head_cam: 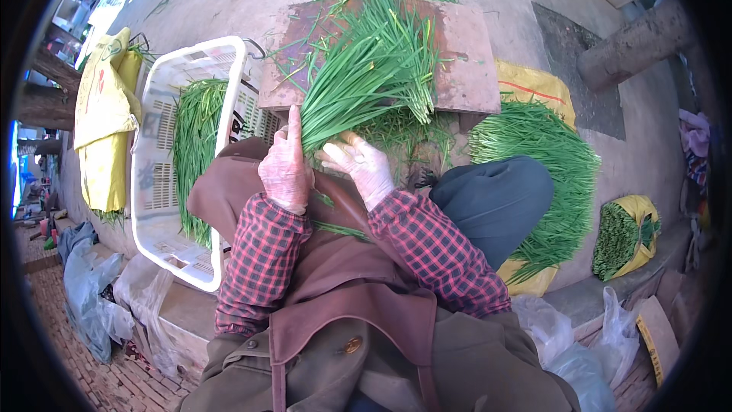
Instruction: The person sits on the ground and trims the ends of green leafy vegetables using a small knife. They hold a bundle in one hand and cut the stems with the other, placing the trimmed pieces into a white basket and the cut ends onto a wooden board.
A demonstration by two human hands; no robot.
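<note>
My left hand (285, 169) grips the lower end of a bunch of long green leaves, apparently garlic chives (349, 77), with its index finger stretched out along the side. The bunch fans away from me over the front edge of a low wooden board (472, 57). Close by on the right, my right hand (361, 165) has bent fingers at the lower end of the bunch; whether they pinch any stalks is hidden. More chives (420, 91) lie on the board under and beside the bunch, pale ends towards me. Loose leaves (337, 229) rest on my brown apron (343, 263).
At left stands a white plastic crate (154, 240) holding chives (197, 154), beside a yellow sack (106, 120). A large chive pile (549, 171) lies right of my knee, near a wrapped bundle (620, 237). A wooden post (635, 43) rises at far right. Plastic bags (577, 366) lie lower right.
</note>
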